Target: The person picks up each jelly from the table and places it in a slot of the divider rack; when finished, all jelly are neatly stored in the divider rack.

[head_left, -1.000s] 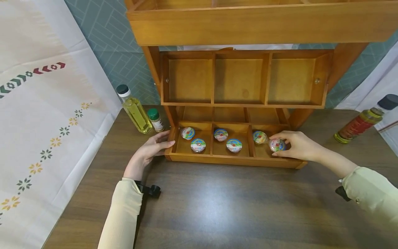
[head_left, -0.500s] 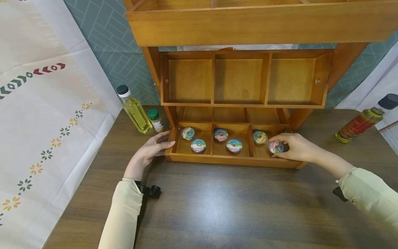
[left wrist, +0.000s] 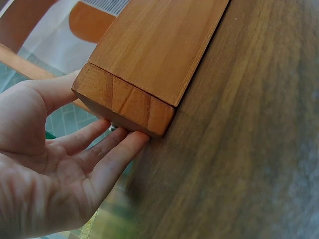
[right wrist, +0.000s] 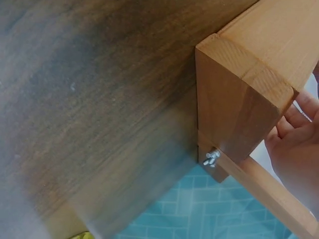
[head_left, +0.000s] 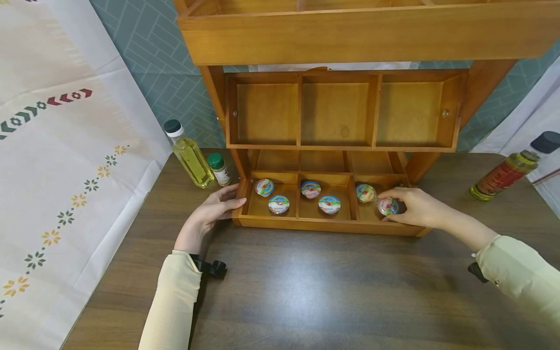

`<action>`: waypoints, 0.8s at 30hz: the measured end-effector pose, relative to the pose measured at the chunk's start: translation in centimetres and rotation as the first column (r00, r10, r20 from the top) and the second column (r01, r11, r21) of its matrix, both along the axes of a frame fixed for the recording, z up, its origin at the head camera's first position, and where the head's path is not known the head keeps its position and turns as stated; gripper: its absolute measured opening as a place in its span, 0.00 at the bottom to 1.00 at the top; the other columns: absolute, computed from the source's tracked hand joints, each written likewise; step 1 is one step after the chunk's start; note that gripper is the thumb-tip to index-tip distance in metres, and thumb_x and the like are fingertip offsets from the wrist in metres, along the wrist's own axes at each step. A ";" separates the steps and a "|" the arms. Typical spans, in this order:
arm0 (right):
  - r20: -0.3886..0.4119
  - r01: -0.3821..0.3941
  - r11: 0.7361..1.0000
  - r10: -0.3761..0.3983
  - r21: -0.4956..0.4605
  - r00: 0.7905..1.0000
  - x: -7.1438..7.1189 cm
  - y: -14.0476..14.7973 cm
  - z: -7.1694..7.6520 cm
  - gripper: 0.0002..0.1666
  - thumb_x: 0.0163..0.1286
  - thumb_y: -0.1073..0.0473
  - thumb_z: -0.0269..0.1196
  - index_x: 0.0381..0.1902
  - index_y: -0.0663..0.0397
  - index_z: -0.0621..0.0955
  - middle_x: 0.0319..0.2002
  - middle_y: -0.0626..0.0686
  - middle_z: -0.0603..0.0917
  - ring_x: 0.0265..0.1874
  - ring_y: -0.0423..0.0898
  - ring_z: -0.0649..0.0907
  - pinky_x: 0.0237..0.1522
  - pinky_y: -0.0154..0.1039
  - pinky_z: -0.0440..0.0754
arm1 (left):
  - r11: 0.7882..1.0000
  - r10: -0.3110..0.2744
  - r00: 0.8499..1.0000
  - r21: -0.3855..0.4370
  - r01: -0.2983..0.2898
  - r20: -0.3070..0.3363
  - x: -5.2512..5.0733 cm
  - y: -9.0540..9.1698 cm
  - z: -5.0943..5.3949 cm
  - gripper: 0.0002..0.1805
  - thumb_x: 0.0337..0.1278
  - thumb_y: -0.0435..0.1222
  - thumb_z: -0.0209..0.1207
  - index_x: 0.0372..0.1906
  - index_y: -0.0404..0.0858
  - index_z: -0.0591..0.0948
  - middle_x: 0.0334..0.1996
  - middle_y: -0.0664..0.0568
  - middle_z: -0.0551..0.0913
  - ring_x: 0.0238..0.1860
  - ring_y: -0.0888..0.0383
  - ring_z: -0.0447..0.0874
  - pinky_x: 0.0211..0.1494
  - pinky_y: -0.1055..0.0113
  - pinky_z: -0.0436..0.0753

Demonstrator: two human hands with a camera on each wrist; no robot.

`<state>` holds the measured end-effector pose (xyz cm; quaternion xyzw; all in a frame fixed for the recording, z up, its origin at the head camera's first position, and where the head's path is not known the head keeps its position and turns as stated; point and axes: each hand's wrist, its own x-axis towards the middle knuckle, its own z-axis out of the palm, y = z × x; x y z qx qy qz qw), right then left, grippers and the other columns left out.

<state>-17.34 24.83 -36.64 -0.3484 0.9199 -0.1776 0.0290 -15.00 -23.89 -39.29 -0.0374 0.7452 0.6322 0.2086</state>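
Note:
My right hand (head_left: 422, 208) pinches a small jelly cup (head_left: 387, 206) with a printed lid, low in the right compartment of the wooden rack's bottom tray (head_left: 306, 223). Beside it sits another jelly cup (head_left: 365, 193), very close to the held one. Two cups lie in the middle compartment, a rear one (head_left: 310, 190) and a front one (head_left: 329, 204). The left compartment also has two, one at the back (head_left: 264, 187) and one in front (head_left: 279, 204). At the tray's left end my left hand (head_left: 213, 210) holds the side wall, thumb over the rim and fingers against the outer face (left wrist: 124, 107).
Above the bottom tray rises a middle tray (head_left: 337, 147) with three compartments, and a top tray (head_left: 350, 36) overhangs both. Left of the rack stand an oil bottle (head_left: 192, 160) and a green-capped jar (head_left: 219, 169). A red-labelled bottle (head_left: 503, 177) stands at right on the wooden table (head_left: 297, 291).
The right hand and its jelly cup have shifted very slightly left and down in the right compartment. The left hand stays on the tray's end.

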 end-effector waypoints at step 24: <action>-0.078 0.153 0.984 -0.160 -0.089 0.984 3.2 1.8 1.8 0.29 0.57 0.51 0.68 0.54 0.57 0.77 0.53 0.61 0.78 0.54 0.62 0.75 0.50 0.59 0.71 | 0.978 0.002 0.989 -0.205 -0.032 -0.146 0.2 0.4 0.6 0.37 0.60 0.41 0.59 0.71 0.39 0.58 0.69 0.44 0.60 0.59 0.48 0.70 0.49 0.62 0.76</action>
